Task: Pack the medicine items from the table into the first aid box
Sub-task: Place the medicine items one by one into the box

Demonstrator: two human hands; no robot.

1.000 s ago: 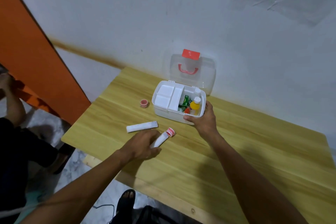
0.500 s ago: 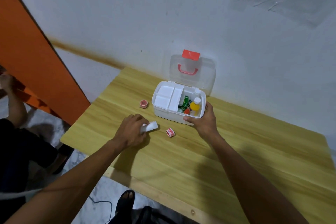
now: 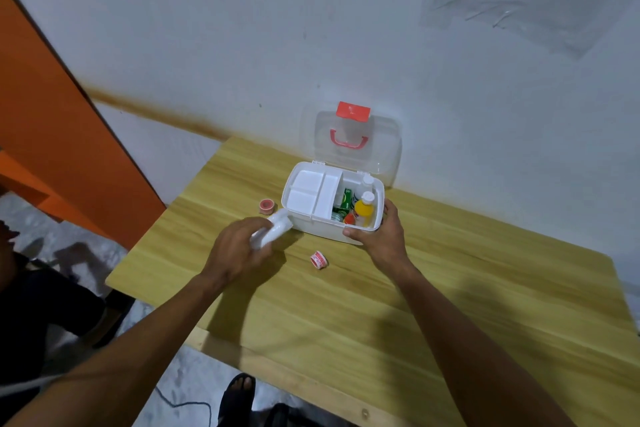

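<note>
The white first aid box (image 3: 322,229) stands open on the wooden table (image 3: 467,291), its clear lid (image 3: 384,146) leaning on the wall. Inside are a white tray insert (image 3: 306,191), a green packet (image 3: 344,198), a yellow bottle (image 3: 363,213) and a white bottle (image 3: 367,180). My left hand (image 3: 239,251) grips white rolled bandages (image 3: 277,227), raised just off the box's front left corner. My right hand (image 3: 381,236) holds the box's front right corner. A red-and-white tape roll (image 3: 318,259) lies between my hands. A pink roll (image 3: 266,206) sits left of the box.
An orange door (image 3: 52,114) stands at the left, and the white wall is right behind the box. Another person (image 3: 24,298) sits low at the left beside the table. A sandalled foot (image 3: 239,392) and a cable show under the table's near edge.
My left hand gathered the white rolls off the table and lifted them up and right to the box's left corner. The red-and-white tape roll stayed on the table. My right hand kept holding the box.
</note>
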